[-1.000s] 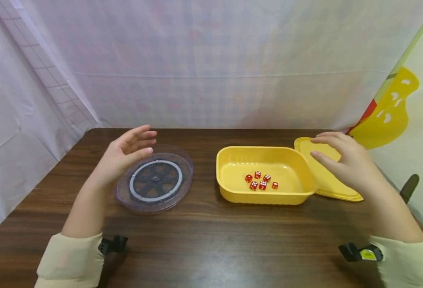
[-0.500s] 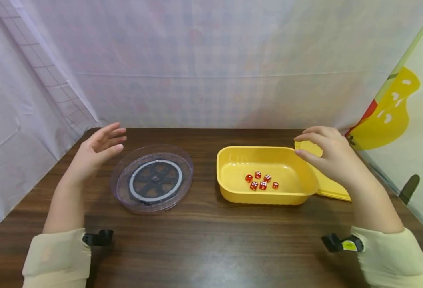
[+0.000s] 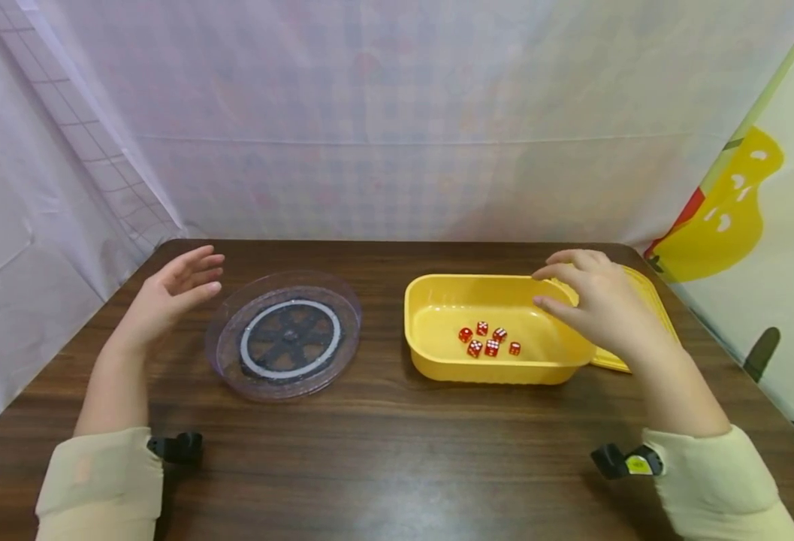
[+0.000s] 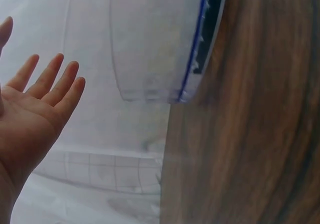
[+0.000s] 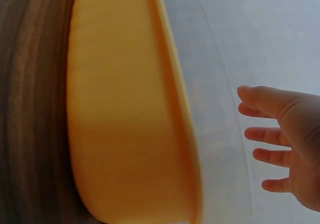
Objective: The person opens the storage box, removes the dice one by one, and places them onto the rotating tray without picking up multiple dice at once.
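My left hand [image 3: 176,293] hovers to the left of a round clear dish [image 3: 219,357], its fingers extended and nothing held. Inside the dish lies a dark spoked disc with a pale ring [image 3: 291,338]. On the right, my right hand [image 3: 589,297] hangs above the right end of a yellow rectangular tub [image 3: 491,372], fingers slightly bent and holding nothing. Several red dice [image 3: 492,347] with white pips lie on the tub's floor. The left wrist view catches my left palm [image 4: 35,114] and the dish's clear wall [image 4: 150,58]. In the right wrist view, the tub's side [image 5: 125,108] stands apart from my fingers.
A yellow lid [image 3: 647,293] lies beyond the tub's right end, partly hidden behind my right hand. The brown wooden table [image 3: 383,458] reaches back to a pale hanging cloth [image 3: 383,135]. A black wrist camera is strapped to each sleeve.
My left hand has moved left, from over the dish to beside it. My right hand has moved left, from above the lid to the tub's right end. Dish, tub and dice stay put.
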Demonstrator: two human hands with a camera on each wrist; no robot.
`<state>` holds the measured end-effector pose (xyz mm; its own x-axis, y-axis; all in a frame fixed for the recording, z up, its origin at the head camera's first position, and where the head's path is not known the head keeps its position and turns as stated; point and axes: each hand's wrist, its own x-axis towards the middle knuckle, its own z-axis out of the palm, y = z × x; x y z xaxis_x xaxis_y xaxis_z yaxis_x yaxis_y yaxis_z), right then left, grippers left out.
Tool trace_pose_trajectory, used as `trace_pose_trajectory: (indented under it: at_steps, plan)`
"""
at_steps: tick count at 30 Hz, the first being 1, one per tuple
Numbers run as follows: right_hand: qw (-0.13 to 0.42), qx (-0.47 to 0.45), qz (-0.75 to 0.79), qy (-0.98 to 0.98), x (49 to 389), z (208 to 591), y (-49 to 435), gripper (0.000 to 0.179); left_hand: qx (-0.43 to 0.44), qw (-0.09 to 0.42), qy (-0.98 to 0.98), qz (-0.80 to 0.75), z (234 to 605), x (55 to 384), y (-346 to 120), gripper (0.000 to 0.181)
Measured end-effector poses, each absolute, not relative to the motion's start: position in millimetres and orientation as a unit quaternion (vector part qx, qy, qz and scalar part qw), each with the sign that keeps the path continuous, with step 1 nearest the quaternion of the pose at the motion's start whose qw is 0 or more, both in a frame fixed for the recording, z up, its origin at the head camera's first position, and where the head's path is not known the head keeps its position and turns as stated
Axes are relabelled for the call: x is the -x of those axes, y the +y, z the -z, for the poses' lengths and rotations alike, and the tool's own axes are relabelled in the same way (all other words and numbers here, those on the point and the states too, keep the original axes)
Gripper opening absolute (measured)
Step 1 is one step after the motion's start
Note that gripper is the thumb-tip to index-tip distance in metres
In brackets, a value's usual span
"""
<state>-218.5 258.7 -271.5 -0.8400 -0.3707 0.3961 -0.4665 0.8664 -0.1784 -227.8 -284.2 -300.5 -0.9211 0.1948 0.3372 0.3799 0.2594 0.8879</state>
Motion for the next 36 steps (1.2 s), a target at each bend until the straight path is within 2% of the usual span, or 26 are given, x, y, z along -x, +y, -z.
trace_pose_trajectory:
  at_steps: [10,17,27,36]
  plan:
    - [0.144,-0.227,-0.123,-0.955,224.3,287.4,252.8,0.032,0.142,0.065,-0.822,0.548,312.9,228.4,-296.3,0.060]
    - [0.132,-0.234,-0.115,-0.956,230.1,299.4,252.9,0.031,0.112,0.018,-0.834,0.540,319.7,229.4,-303.2,0.065]
    - [0.105,-0.242,-0.109,-0.958,234.0,311.6,251.7,0.030,0.123,-0.047,-0.843,0.522,328.1,232.1,-310.5,0.068]
    - [0.077,-0.236,-0.103,-0.963,236.8,318.9,248.8,0.031,0.134,-0.072,-0.851,0.504,333.0,233.2,-315.4,0.071]
